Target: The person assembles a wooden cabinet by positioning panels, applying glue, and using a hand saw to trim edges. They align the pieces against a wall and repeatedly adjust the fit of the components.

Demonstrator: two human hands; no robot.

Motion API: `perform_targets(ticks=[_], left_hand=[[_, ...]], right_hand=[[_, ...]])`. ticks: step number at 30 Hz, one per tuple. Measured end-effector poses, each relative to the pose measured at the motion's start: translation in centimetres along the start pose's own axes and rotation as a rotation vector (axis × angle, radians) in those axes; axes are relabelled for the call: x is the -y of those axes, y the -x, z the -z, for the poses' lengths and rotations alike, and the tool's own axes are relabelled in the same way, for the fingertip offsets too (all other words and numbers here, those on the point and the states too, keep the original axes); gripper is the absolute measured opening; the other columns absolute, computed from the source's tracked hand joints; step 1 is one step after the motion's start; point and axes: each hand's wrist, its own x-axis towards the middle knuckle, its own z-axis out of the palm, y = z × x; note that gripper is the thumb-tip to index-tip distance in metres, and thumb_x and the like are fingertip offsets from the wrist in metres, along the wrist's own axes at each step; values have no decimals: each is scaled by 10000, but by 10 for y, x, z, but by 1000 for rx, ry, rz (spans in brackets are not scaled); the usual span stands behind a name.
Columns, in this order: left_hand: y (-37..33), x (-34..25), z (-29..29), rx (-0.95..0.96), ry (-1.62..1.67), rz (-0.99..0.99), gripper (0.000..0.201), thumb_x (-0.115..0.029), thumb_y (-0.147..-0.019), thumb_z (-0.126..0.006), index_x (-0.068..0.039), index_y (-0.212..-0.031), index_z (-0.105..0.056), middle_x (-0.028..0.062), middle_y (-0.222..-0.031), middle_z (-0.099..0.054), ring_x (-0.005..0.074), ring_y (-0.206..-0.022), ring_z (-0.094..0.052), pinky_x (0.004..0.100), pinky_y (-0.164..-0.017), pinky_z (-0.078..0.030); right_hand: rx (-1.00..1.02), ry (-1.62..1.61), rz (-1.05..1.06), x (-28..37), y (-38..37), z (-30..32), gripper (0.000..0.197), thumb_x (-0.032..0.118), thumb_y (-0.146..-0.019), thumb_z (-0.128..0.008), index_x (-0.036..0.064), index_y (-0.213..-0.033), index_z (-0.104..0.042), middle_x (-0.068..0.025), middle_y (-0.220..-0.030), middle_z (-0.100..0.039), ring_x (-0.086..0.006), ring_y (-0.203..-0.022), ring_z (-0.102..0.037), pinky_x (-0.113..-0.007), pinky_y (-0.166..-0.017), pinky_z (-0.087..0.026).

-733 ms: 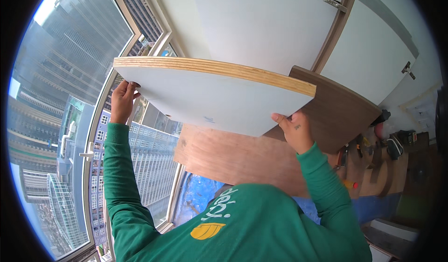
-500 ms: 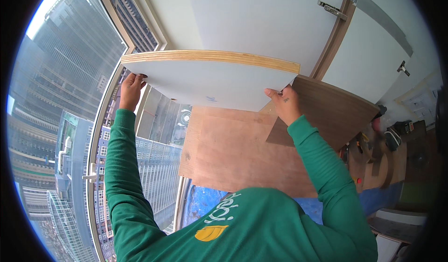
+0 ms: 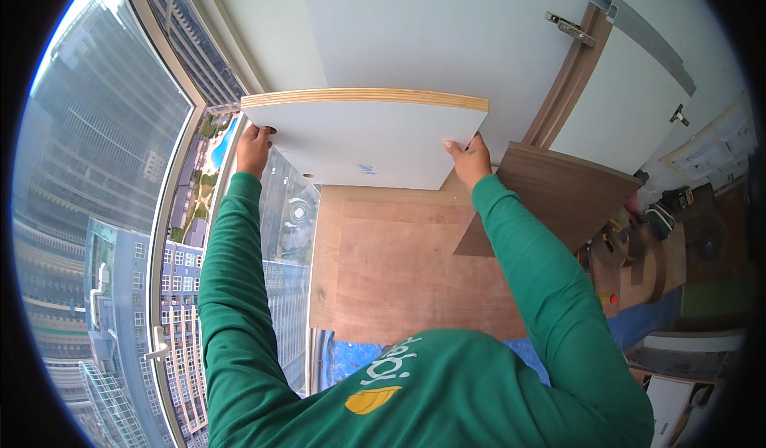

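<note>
A white-faced plywood panel (image 3: 363, 141) with a bare, layered top edge is held up between my two hands. My left hand (image 3: 254, 151) is closed on its left side, the thumb against the white face near a small dark hole (image 3: 308, 176). My right hand (image 3: 471, 161) grips the right side, thumb on the face and fingers behind, out of sight. Blue pencil-like marks show low on the face. Below and behind the panel lies a brown plywood work surface (image 3: 407, 264). A wood-grain brown board (image 3: 558, 193) leans just right of my right hand.
A large window (image 3: 159, 288) with a handle runs along my left. At the back right, a white cabinet door (image 3: 618, 97) with metal hinges rests by the wall. Tools and curved brown strips (image 3: 658, 276) lie at the right, and blue sheeting (image 3: 343, 356) covers the floor.
Both hands have drawn closer together in view, with the panel now appearing narrower and farther from me. My left hand has shifted right, my right hand slightly left. Both keep their grip.
</note>
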Motion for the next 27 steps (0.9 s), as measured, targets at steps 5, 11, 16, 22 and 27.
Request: perform_targets(ticks=[5, 11, 16, 22, 27], left_hand=[[-11, 11, -21, -29, -56, -4, 234, -203, -1093, -610, -26, -1058, -759, 16, -904, -718, 107, -803, -594, 309, -766, -504], [-41, 15, -32, -62, -138, -20, 247, -210, -1067, -617, -21, -1051, -775, 78, -941, -763, 177, -854, -658, 350, -826, -515], [-69, 13, -39, -6, -227, -6, 255, -211, -1059, -601, -38, -1085, -786, 124, -1005, -793, 226, -897, -698, 369, -857, -529], [-114, 33, -50, -13, -312, -51, 280, -231, -1048, -582, -24, -1066, -771, 176, -1033, -790, 331, -924, -707, 405, -886, -542], [-148, 46, -51, 10, -346, -92, 272, -229, -1025, -584, -19, -1053, -755, 173, -959, -767, 319, -853, -699, 430, -810, -553]], right_hand=[[-37, 8, -28, -11, -15, -4, 507, 155, -985, -778, -26, -1407, -561, -194, -1323, -726, -328, -1209, -709, -421, -1053, -549], [-106, -2, -65, -3, -27, -12, 526, 146, -960, -789, -32, -1394, -551, -214, -1335, -712, -337, -1212, -706, -425, -1055, -549], [-166, -56, -149, 12, -45, -24, 571, 74, -918, -782, -44, -1397, -494, -206, -1331, -694, -312, -1225, -684, -424, -1062, -542], [-209, -43, -260, 30, -75, -36, 720, 141, -857, -803, -65, -1443, -439, -274, -1351, -676, -398, -1240, -691, -454, -1064, -560], [-204, 40, -324, 38, -78, -42, 900, 215, -861, -804, -93, -1570, -344, -331, -1502, -550, -461, -1352, -613, -473, -1147, -525]])
